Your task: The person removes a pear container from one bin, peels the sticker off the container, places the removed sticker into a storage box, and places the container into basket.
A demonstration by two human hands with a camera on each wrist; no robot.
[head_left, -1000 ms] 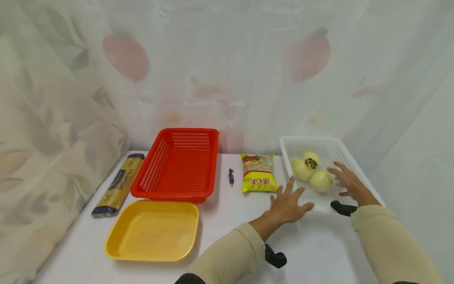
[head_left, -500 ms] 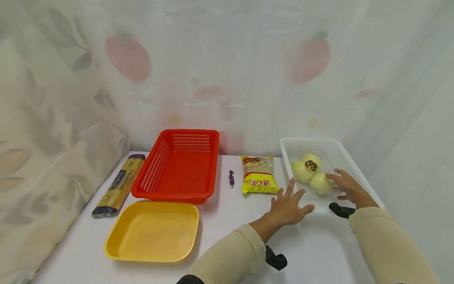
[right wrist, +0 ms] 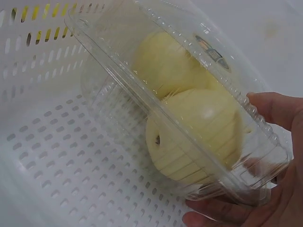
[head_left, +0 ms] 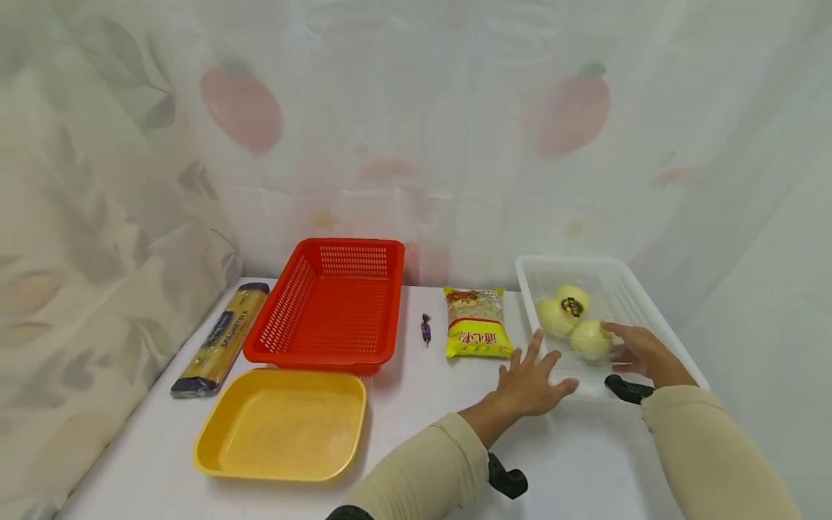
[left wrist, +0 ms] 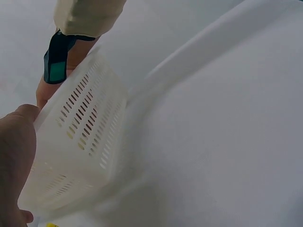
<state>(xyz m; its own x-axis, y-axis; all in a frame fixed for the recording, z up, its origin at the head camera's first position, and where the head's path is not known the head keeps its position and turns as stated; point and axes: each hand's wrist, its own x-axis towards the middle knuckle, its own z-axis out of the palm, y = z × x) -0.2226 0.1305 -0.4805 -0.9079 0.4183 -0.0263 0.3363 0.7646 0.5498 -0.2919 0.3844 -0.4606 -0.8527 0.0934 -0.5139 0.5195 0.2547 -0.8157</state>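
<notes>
A clear plastic clamshell box (right wrist: pixel 120 78) holds several pale yellow round fruits (right wrist: pixel 201 130) and lies in the white perforated basket (head_left: pixel 640 300) at the right. My right hand (head_left: pixel 643 354) grips the box's near right end, thumb on top and fingers underneath, as the right wrist view shows. A dark oval label (head_left: pixel 572 307) is on the box. At the basket's near left corner, my left hand (head_left: pixel 529 383) has its fingers spread against the rim. The left wrist view shows only part of that hand beside the slotted basket wall (left wrist: pixel 85 118).
Left of the basket lie a yellow pasta bag (head_left: pixel 477 328) and a small purple-wrapped candy (head_left: pixel 425 330). Farther left are a red basket (head_left: pixel 321 318), a yellow tray (head_left: pixel 282 426) and a spaghetti pack (head_left: pixel 221 339). Curtains (head_left: pixel 429 130) hang behind the table.
My right hand has moved slightly left and its fingers have drawn in from spread to gripping the box's end. The left hand stays at the basket rim.
</notes>
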